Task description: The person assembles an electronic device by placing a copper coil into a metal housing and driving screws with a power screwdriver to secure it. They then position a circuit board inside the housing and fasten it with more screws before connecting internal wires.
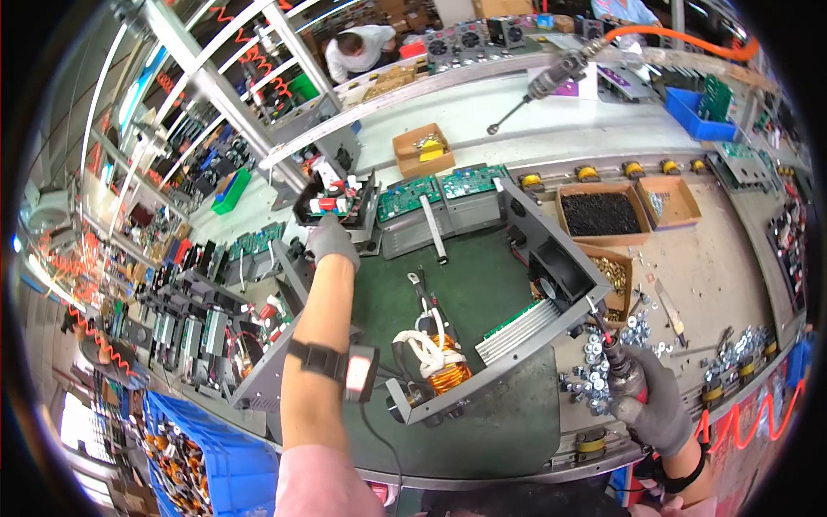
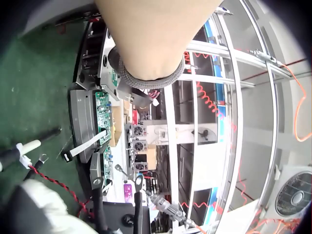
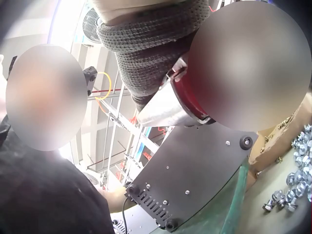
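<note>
Across the middle of the green surface (image 1: 482,448) stands a grey frame (image 1: 517,358), with a copper coil (image 1: 446,370) inside at its near left, a ribbed heat sink (image 1: 519,333) along its near wall and a fan (image 1: 558,272) toward the right. The gloved right hand (image 1: 656,403) grips a red and silver driver (image 1: 626,376), its bit at the frame's right corner. Loose screws (image 1: 593,366) lie just left of the driver, and a box of brass parts (image 1: 616,284) sits beyond them, beside the frame. Farther left, the gloved left hand (image 1: 334,243) is at the near edge of a black unit (image 1: 326,205) with red and white parts; its fingers are hidden, so I cannot tell whether they hold it. Green boards (image 1: 409,198) stand right of that unit, along the far side.
</note>
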A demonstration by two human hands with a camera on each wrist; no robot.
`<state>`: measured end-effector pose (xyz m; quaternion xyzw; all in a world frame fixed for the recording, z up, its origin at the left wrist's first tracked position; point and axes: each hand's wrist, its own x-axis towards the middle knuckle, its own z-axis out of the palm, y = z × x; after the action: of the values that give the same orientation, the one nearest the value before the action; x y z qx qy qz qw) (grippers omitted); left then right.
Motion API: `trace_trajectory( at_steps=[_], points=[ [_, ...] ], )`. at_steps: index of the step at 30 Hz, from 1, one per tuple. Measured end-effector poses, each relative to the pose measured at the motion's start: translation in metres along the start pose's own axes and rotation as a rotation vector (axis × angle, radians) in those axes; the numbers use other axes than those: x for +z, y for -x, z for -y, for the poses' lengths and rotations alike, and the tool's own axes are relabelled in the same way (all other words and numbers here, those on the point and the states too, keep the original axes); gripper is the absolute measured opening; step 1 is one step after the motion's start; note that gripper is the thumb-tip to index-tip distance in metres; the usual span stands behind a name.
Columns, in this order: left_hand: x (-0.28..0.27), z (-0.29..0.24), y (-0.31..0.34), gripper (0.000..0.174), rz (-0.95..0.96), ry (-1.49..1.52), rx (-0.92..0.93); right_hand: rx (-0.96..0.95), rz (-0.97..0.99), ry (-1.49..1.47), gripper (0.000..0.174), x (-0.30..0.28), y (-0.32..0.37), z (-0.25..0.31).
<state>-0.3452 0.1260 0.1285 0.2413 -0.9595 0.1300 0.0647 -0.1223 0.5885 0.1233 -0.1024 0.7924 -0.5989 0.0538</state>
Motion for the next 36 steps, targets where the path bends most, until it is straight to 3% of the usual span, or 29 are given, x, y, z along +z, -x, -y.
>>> trace_trajectory(
  at_steps=[1,3,4,6,7,8,10,11,12,14,15,16,18,19,20,22,23,24,26,29,31,34,36],
  points=[
    [0.001,0.005,-0.001,0.038,-0.016,0.283,-0.047,0.025,0.003,0.004,0.064,-0.001,0.002,0.005],
    [-0.012,0.008,-0.002,0.035,0.043,1.569,-0.311,0.039,-0.004,-0.019,0.063,-0.003,0.005,0.007],
    [-0.027,0.008,0.005,0.033,0.056,1.731,-0.268,0.053,-0.007,-0.026,0.064,-0.005,0.006,0.009],
    [-0.052,0.002,0.022,0.033,-0.11,1.479,0.094,0.038,-0.013,0.016,0.065,-0.01,0.01,0.007],
    [-0.065,0.004,0.023,0.034,-0.185,1.122,0.381,0.059,-0.027,0.01,0.065,-0.011,0.013,0.006],
    [-0.075,-0.002,0.026,0.036,-0.693,0.538,0.932,0.068,-0.023,-0.012,0.066,-0.012,0.015,0.006],
    [-0.083,-0.014,0.022,0.03,-0.472,0.135,0.95,0.093,-0.029,-0.039,0.066,-0.013,0.021,0.004],
    [-0.081,-0.026,0.029,0.024,-0.327,0.179,0.962,0.083,-0.029,-0.051,0.066,-0.014,0.024,0.002],
    [-0.102,-0.041,0.055,0.026,-0.361,0.168,1.219,0.07,-0.032,-0.062,0.066,-0.015,0.027,0.0],
    [-0.099,-0.066,0.044,0.031,0.05,0.331,1.402,0.102,-0.041,-0.017,0.067,-0.021,0.034,-0.001],
    [-0.097,-0.081,0.045,0.034,0.187,0.365,1.383,0.106,-0.04,-0.031,0.068,-0.022,0.037,-0.003],
    [-0.092,-0.088,0.055,0.034,0.349,0.472,1.2,0.109,-0.039,-0.046,0.069,-0.024,0.041,-0.005],
    [-0.098,-0.101,0.07,0.032,0.481,0.268,1.1,0.124,-0.058,-0.035,0.068,-0.025,0.05,-0.017],
    [-0.077,-0.103,0.056,0.033,0.329,-0.013,1.327,0.096,-0.041,-0.016,0.065,-0.025,0.053,-0.022],
    [-0.052,-0.098,0.043,0.033,-0.009,-0.412,1.558,0.069,-0.025,0.004,0.063,-0.025,0.056,-0.027],
    [-0.05,-0.104,0.058,0.033,0.384,0.093,1.398,0.089,-0.001,-0.015,0.059,-0.024,0.058,-0.028],
    [-0.042,-0.105,0.057,0.033,0.218,-0.084,1.587,0.129,0.054,0.041,0.059,-0.024,0.056,-0.025],
    [-0.034,-0.105,0.054,0.033,0.231,-0.092,1.603,0.168,0.113,0.094,0.059,-0.024,0.056,-0.025],
    [-0.023,-0.1,0.047,0.042,0.377,0.163,1.547,0.197,0.142,0.111,0.068,-0.023,0.055,-0.03],
    [-0.038,-0.101,0.059,0.039,0.433,0.333,1.576,0.315,0.27,0.246,0.084,-0.019,0.045,-0.018],
    [-0.038,-0.102,0.062,0.035,0.395,0.313,1.591,0.339,0.277,0.266,0.084,-0.015,0.04,-0.019],
    [-0.04,-0.104,0.065,0.029,0.623,0.443,1.378,0.35,0.288,0.344,0.083,-0.009,0.035,-0.018],
    [-0.04,-0.103,0.063,0.028,0.598,0.436,1.414,0.325,0.276,0.36,0.08,-0.006,0.03,-0.016]
  ],
)
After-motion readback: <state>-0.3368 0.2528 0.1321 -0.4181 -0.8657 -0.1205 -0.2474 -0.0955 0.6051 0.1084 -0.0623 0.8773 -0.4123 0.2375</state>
